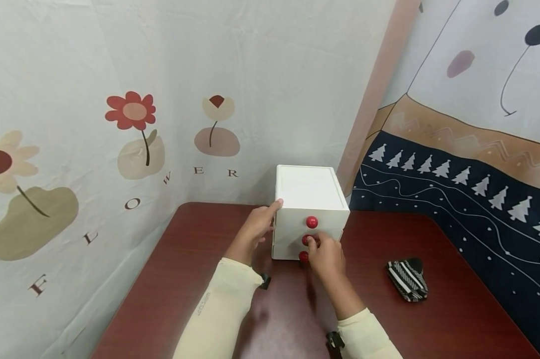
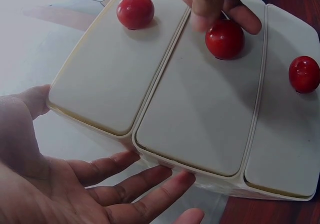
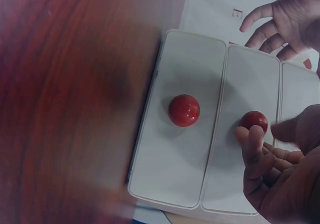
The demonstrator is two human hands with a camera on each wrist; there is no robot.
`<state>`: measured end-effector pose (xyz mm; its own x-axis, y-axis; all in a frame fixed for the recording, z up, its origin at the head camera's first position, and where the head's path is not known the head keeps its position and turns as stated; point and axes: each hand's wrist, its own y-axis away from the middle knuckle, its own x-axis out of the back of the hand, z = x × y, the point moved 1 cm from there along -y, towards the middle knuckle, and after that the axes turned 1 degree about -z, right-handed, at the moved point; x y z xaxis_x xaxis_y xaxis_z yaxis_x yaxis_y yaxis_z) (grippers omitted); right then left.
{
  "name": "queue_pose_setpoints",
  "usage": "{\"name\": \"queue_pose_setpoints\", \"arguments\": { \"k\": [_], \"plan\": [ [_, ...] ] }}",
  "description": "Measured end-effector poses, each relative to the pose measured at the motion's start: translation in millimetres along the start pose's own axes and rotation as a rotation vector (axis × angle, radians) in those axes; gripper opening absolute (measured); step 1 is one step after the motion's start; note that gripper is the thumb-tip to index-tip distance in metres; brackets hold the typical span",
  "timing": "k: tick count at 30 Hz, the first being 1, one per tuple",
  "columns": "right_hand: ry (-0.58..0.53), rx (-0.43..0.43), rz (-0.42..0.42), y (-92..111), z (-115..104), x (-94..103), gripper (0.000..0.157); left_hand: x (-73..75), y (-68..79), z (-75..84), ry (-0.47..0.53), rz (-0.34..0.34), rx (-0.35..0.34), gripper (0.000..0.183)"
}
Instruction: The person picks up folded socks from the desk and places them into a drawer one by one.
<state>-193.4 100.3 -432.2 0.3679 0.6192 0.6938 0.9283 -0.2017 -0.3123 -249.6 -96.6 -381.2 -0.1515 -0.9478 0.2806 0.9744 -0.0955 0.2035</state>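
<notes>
A small white chest of drawers [image 1: 312, 189] stands on the table, with three drawers, each fitted with a round red knob; all three drawers look closed. My left hand [image 1: 259, 224] rests against its left side, thumb at the top front edge. In the left wrist view the fingers [image 2: 150, 184] of that hand are spread and nearly straight along the side. My right hand [image 1: 328, 254] has its thumb and fingers around the middle red knob [image 2: 225, 39]. The top knob [image 1: 312, 222] and bottom knob [image 3: 184, 110] are untouched.
A black-and-white striped knitted item [image 1: 407, 280], perhaps folded socks, lies to the right on the dark red table [image 1: 198, 239]. Behind stands a light wall cloth [image 1: 274, 89] with flowers and letters. A dark cloth [image 1: 431, 179] with white trees hangs at the right.
</notes>
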Motion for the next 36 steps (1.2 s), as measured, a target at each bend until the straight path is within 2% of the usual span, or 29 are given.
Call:
{"name": "queue_pose_setpoints", "arguments": {
  "k": [4, 7, 13, 16, 21, 26, 32, 36],
  "plan": [
    [0.001, -0.034, 0.002, 1, 4, -2.2, 0.022, -0.3, -0.9, 0.0, -0.003, 0.000, -0.002, 0.090],
    [-0.012, -0.089, -0.046, 0, 9, -3.4, 0.023, -0.5, -1.1, 0.1, -0.008, 0.000, -0.005, 0.089],
    [-0.121, -0.234, -0.285, -3, 17, -7.8, 0.019, 0.3, -1.7, -0.3, -0.006, -0.002, -0.007, 0.088],
    [-0.156, -0.275, -0.354, -3, 17, -11.5, 0.023, 0.8, -1.7, -0.5, -0.008, -0.003, -0.005, 0.087],
    [-0.159, -0.304, -0.374, -2, 16, -19.0, 0.031, 1.1, -1.9, -0.5, -0.018, -0.010, 0.000, 0.089],
    [-0.146, -0.298, -0.372, -2, 15, -24.4, 0.037, 0.7, -1.7, -0.2, -0.018, -0.010, -0.004, 0.088],
    [-0.158, -0.302, -0.360, -3, 17, -32.7, 0.036, -0.3, -1.6, 0.4, -0.016, 0.000, -0.013, 0.087],
    [-0.121, -0.300, -0.361, -5, 15, -37.7, 0.035, -0.6, -2.6, 0.3, -0.024, 0.005, -0.016, 0.086]
  ]
}}
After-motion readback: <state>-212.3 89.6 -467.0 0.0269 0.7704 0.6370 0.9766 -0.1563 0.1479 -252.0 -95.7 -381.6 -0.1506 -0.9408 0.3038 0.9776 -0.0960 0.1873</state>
